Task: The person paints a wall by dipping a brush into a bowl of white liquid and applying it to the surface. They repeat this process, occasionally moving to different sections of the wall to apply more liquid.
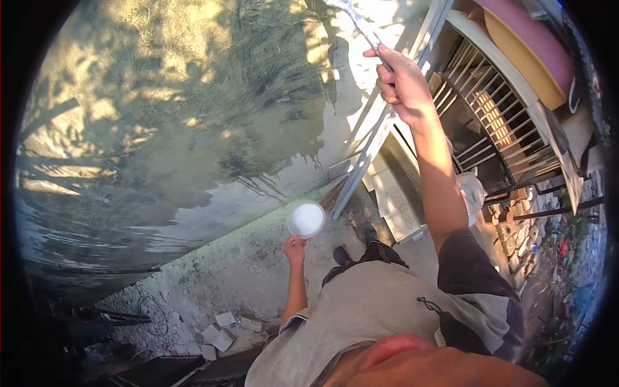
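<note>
My right hand (398, 77) is raised at the upper right, its fingers wrapped round a thin tool handle (362, 27). The tool runs up and left toward the top edge, over a bright patch of wall; its far end is hard to make out. Lower down, my left hand (295, 245) grips the near rim of a round bowl (306, 218) with white contents. The bowl is in front of the foot of the stained wall (193, 116), which shows sunlit patches and shadows.
Long pale poles (369, 151) lean beside the wall, near a straw broom (332, 195). A barred rack (496, 116) stands at the right, with a pink basin (538, 39) above it. White blocks (219, 335) lie on the ground at the lower left. A white bag (472, 192) hangs near my right arm.
</note>
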A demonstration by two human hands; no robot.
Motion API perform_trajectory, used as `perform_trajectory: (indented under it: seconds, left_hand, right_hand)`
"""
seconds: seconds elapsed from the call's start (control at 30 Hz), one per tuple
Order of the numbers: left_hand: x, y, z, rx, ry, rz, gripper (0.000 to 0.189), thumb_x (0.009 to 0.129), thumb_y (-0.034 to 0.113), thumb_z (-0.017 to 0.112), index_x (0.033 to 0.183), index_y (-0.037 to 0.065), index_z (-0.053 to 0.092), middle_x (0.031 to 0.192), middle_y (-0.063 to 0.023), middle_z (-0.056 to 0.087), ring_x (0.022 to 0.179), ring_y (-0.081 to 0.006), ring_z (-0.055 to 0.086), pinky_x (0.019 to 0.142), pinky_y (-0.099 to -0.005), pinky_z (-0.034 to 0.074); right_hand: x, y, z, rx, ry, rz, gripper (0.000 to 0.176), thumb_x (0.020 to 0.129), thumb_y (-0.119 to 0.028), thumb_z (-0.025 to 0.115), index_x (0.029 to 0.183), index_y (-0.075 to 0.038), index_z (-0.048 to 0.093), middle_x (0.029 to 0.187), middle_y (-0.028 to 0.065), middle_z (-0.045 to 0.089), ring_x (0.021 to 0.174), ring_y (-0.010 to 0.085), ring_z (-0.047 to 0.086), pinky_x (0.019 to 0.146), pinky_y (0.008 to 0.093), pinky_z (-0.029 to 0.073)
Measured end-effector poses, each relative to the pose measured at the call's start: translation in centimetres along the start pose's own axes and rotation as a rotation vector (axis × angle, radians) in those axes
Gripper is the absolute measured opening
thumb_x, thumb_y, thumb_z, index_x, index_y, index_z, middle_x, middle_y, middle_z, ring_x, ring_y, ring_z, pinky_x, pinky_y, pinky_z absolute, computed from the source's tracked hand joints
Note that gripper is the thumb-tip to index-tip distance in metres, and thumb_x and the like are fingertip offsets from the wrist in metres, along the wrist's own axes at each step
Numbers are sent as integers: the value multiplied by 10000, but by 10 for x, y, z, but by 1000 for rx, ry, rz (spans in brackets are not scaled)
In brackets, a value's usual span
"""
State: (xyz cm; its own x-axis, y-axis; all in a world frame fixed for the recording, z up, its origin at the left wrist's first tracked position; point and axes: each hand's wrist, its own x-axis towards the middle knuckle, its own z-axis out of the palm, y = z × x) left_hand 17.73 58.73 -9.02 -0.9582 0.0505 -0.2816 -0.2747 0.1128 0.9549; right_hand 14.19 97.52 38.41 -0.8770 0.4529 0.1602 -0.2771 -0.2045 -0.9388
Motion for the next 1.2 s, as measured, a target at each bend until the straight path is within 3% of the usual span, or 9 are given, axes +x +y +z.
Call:
perform_trajectory:
  seconds: [0.13,0.27,0.47,0.6,0.7,0.9,1.0,1.1,1.2]
  left_hand:
    - [3,9,-4,-27,20,-27,207,956,112,551,877,-65,625,808,-114,672,710,-164,676,637,-253,561]
    - [7,0,-14,11,2,-6,204,954,110,553,889,-70,623,806,-114,672,715,-171,679,639,-255,563]
    - [-4,-7,-18,-37,13,-18,197,950,106,558,873,-66,615,799,-111,670,699,-177,681,643,-264,565]
    - [-9,-14,-31,-71,19,-35,198,950,110,561,868,-59,623,792,-108,673,694,-166,678,641,-264,560]
    - [-3,-12,-38,-16,29,5,195,951,116,564,876,-54,625,786,-107,675,689,-166,679,633,-264,555]
    - [6,-10,-36,-26,37,26,190,952,122,572,895,-51,626,785,-104,677,690,-164,676,628,-265,548]
    - [9,-5,-32,2,22,18,184,949,117,576,895,-50,628,790,-105,677,698,-160,674,629,-260,546]
    - [11,3,-25,32,19,1,181,947,110,578,888,-52,631,796,-106,676,706,-160,675,629,-259,548]
    - [17,-4,-19,7,10,12,184,946,107,578,880,-56,632,807,-104,674,715,-161,678,633,-260,552]
  right_hand:
    - [0,-58,22,38,-90,-221,334,1025,-297,446,1107,2,570,578,-78,276,431,15,212,362,187,159]
    - [26,21,11,9,10,-98,314,1021,-311,464,1076,-29,589,572,-69,275,433,20,223,362,195,169]
    - [-26,278,-64,26,294,532,308,983,-365,516,942,-63,562,553,-75,250,407,46,218,354,222,154]
    - [-66,353,-98,-49,387,861,300,989,-336,490,931,-49,554,546,-76,247,405,54,209,357,226,152]
    - [-40,311,-80,-35,355,739,293,994,-314,473,926,-41,553,541,-76,244,409,51,212,359,224,148]
    - [-5,79,6,-58,214,122,270,1000,-277,494,1005,-14,556,550,-68,288,418,38,232,361,220,161]
    - [-9,11,18,36,63,-78,308,1015,-304,472,1060,-12,560,558,-66,279,421,35,223,365,212,159]
    - [-6,2,20,29,33,-168,329,1027,-323,447,1069,-19,564,574,-65,279,434,30,222,374,205,164]
    - [8,59,6,51,57,-113,356,1028,-358,452,1068,-27,574,601,-67,294,460,24,241,395,196,185]
